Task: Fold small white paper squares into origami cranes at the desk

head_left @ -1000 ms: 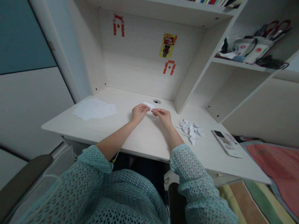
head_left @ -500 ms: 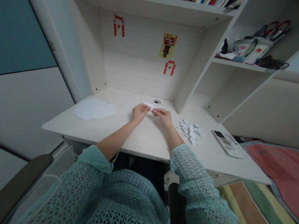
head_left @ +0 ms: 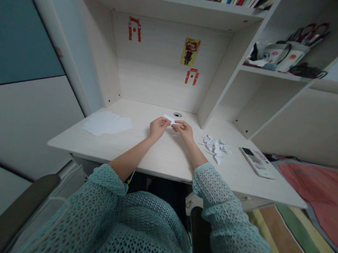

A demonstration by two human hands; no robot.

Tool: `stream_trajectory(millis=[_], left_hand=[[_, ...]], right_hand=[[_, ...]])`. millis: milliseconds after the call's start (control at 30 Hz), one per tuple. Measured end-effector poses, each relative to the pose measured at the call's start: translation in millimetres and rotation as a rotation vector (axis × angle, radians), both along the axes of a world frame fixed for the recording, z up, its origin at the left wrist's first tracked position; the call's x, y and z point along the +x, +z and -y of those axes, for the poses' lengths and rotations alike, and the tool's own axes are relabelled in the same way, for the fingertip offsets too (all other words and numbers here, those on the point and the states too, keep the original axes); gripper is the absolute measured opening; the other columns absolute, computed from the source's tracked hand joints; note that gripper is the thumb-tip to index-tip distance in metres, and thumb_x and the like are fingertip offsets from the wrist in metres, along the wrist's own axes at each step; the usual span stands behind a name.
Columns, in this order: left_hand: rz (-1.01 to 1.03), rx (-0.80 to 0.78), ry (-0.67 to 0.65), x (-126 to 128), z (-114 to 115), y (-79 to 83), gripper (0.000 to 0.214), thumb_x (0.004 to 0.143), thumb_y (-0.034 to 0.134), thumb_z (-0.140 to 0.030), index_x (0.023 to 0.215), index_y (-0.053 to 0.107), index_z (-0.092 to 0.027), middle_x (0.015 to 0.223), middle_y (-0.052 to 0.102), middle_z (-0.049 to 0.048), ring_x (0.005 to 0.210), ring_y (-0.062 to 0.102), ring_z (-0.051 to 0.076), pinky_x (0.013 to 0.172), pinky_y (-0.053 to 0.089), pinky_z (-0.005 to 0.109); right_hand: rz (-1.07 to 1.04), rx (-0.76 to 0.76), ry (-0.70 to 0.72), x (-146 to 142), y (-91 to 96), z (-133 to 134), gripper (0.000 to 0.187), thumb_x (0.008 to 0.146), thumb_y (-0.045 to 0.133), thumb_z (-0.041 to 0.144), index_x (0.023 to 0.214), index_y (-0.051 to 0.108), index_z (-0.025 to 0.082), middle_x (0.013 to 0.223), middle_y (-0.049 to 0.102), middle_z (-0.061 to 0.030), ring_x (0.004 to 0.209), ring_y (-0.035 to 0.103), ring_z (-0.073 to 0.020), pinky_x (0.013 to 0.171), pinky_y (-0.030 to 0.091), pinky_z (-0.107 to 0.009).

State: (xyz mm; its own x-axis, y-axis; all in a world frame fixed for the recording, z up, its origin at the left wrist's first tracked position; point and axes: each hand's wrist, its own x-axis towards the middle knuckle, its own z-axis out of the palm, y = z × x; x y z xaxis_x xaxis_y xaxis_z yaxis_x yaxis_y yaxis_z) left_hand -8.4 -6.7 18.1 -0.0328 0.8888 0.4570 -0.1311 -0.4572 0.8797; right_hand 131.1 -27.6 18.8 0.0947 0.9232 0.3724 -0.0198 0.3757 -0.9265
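Between my two hands is a small piece of white paper, partly hidden by my fingers. My left hand pinches its left side with thumb and fingertips. On the other side, my right hand has its thumb and fingers closed at the paper's right edge. Both hands are over the middle of the white desk. To the right lies a heap of small folded white paper pieces. Flat sheets of white paper lie overlapping on the left.
A phone in a pale case lies on the desk's right part. Behind the hands is a round cable hole. Upright shelf panels bound the desk, and a decorated cup with scissors stands on the right shelf.
The fingers of my right hand have shifted and spread slightly at the paper, and a little more of the paper shows. My left hand has barely moved.
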Motion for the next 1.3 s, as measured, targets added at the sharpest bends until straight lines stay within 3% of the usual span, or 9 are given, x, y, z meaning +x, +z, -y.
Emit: stream_trajectory(millis=[467,667,1300], left_hand=[[-0.071,0.019,-0.001,0,8,2.3,0.022,0.066,0.07,-0.034,0.075,0.06,-0.017,0.075,0.067,0.0044,0.072,0.066,0.016,0.071,0.051,0.028],[0.016,-0.044,-0.021,1,9,0.3,0.049,0.059,0.074,-0.032,0.093,0.04,-0.023,0.069,0.067,-0.0014,0.066,0.066,0.015,0.066,0.049,0.025],[0.13,-0.162,-0.113,1,-4,-8.4,0.047,0.055,0.076,-0.031,0.082,0.038,-0.022,0.063,0.066,-0.0013,0.061,0.063,0.014,0.063,0.044,0.024]], right_hand=[[-0.053,0.01,-0.032,0,-4.2,-3,0.041,0.05,0.078,0.045,0.066,0.049,0.021,0.055,0.059,0.0032,0.057,0.059,-0.0136,0.061,0.047,-0.027],[-0.055,-0.001,-0.059,0,-3.8,-3,0.045,0.049,0.077,0.048,0.062,0.044,0.021,0.051,0.054,0.0056,0.055,0.058,-0.0134,0.059,0.047,-0.027],[-0.017,0.014,0.024,-1,-4.7,-2,0.038,0.055,0.076,0.045,0.063,0.047,0.021,0.054,0.059,0.0025,0.056,0.06,-0.0142,0.057,0.047,-0.027]])
